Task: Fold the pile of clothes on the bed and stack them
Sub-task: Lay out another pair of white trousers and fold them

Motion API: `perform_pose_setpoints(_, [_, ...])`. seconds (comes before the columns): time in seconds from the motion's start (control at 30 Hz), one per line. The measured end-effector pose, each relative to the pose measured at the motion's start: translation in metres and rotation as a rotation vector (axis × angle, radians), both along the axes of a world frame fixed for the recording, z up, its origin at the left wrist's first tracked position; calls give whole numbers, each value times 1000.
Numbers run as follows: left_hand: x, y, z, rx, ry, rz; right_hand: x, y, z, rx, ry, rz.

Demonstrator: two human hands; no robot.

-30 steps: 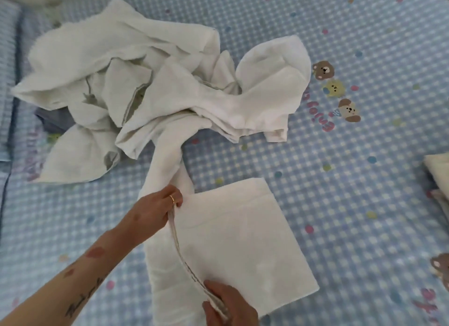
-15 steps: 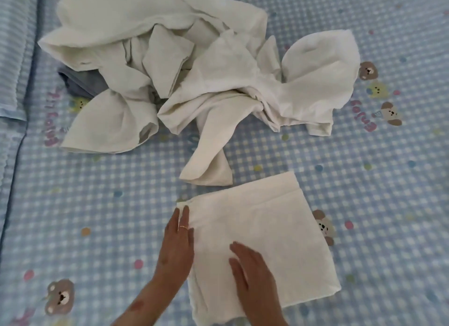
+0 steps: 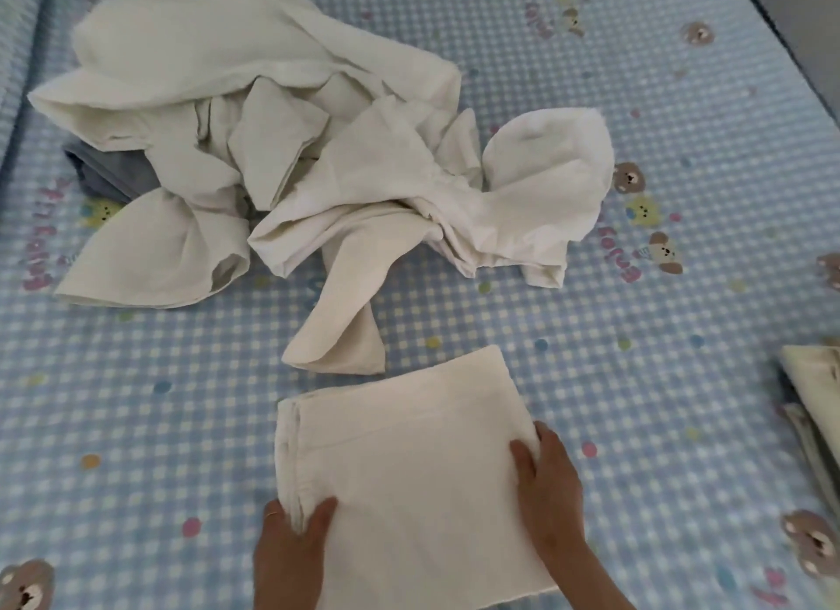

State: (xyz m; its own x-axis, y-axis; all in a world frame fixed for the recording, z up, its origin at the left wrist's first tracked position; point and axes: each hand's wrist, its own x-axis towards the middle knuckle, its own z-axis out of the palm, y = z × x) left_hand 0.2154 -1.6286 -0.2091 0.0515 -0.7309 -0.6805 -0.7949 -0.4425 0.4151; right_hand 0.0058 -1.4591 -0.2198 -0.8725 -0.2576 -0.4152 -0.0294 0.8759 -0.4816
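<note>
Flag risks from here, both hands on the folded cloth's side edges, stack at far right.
1. The left hand and right hand grip only the side edges of the folded cloth; lifted that way, the layers may sag open.
2. The stack is mostly out of view, so placement could land crooked.
3. A tail of the unfolded pile lies just beyond the cloth's far edge and could snag.

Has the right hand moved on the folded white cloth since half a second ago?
Yes. The right hand has gone from the middle of the folded white cloth to its right edge, which it now grips; the cloth itself lies on the blue checked bedsheet.
</note>
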Motion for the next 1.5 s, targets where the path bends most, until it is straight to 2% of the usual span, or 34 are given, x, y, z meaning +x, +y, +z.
perform_pose_setpoints(0.17, [-75,52,61,-72,95,-55,-64,73,53,-63,128,-77])
perform_pose_setpoints(0.33, [-202,149,95,-48,263,-171,-171,191,104,-42,280,-174])
perform_pose_setpoints(0.57, [-354,297,110,40,371,-270,-299,360,146,33,391,-296])
perform_pose_setpoints(0.77, [-445,388,99,72,442,-342,-385,460,137,64,365,-340])
perform_pose_setpoints(0.83, [-458,405,84,88,434,-373,-402,475,122,110,280,-304])
perform_pose_setpoints(0.9, [-461,417,69,93,349,-456,-410,479,105,173,164,-238])
perform_pose_setpoints(0.93, [-461,419,63,9,275,-538,-411,477,98,218,156,-194])
perform_pose_setpoints(1.0, [-459,421,55,-408,182,-823,-409,467,90,376,303,-18])
perform_pose_setpoints(1.03, [-461,422,54,-590,212,-976,-407,460,88,422,359,88])
perform_pose_setpoints(1.1, [-467,427,47,-729,286,-1250,-403,450,85,427,388,243])
perform_pose_setpoints(1.17, [-475,431,35,-729,258,-1372,-402,449,74,422,386,300])
perform_pose_setpoints(1.37, [-476,449,-35,-638,173,-1413,-407,463,24,273,323,256])
perform_pose_setpoints(1.5, [-487,451,-77,-695,174,-1436,-417,467,-8,206,283,197])
